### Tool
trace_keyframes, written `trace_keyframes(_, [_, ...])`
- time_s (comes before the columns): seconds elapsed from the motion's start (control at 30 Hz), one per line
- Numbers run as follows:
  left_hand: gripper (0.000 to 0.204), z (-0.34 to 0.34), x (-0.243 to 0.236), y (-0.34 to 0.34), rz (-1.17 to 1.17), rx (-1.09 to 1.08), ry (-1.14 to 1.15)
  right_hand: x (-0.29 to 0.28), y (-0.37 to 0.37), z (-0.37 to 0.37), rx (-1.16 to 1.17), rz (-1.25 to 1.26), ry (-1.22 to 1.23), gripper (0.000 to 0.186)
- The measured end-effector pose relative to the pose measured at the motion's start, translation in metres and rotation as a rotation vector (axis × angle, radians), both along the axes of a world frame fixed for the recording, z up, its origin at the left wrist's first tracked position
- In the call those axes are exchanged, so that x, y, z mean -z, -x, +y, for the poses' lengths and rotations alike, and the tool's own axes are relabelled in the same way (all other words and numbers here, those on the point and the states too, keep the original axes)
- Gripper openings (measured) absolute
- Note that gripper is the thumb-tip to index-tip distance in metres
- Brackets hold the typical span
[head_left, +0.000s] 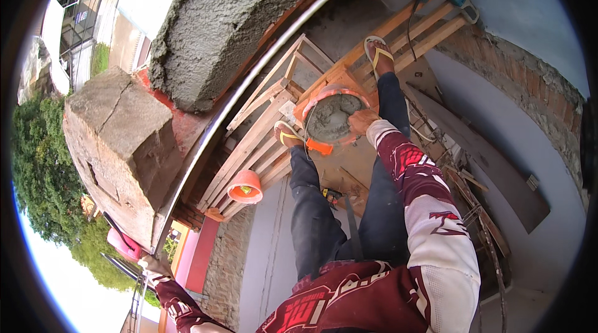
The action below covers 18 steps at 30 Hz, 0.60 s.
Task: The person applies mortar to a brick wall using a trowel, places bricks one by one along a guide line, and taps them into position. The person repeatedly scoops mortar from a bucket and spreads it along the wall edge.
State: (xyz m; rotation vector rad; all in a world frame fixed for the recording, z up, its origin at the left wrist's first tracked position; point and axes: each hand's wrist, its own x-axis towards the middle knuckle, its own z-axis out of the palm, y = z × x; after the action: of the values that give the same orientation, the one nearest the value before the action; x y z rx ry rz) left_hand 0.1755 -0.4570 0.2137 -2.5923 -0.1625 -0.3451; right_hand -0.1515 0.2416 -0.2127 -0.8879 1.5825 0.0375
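Below, right hand (pixel 363 122) outstretched, reaching down into the mortar bucket (pixel 331 118).

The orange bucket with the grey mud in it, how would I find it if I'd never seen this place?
Find the wooden scaffold platform the person stands on. Between their two sandalled feet sits the orange bucket, with the right hand on its rim. It is full of grey mortar, while the other orange bucket, lower at the platform's edge, shows no mortar.
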Motion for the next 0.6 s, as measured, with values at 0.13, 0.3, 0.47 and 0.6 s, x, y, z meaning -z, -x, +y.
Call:
trace_keyframes(0.13, [0.033, 0.005, 0.005, -0.011, 0.292, 0.692, 0.160, -0.001, 0.004, 0.021, 0.046, -0.034, 0.113, 0.033])
trace_keyframes(0.3, [0.041, 0.030, -0.015, -0.051, 0.654, 1.536, 0.409, -0.017, 0.022, 0.021, 0.046, -0.076, 0.151, 0.033])
trace_keyframes(0.47, [0.045, 0.061, 0.002, -0.076, 0.734, 1.953, 0.518, -0.062, 0.055, 0.024, 0.056, -0.059, 0.194, 0.035])
trace_keyframes(0.6, [0.047, 0.066, 0.022, -0.076, 0.623, 1.986, 0.578, -0.110, 0.095, 0.019, 0.061, -0.057, 0.220, 0.036])
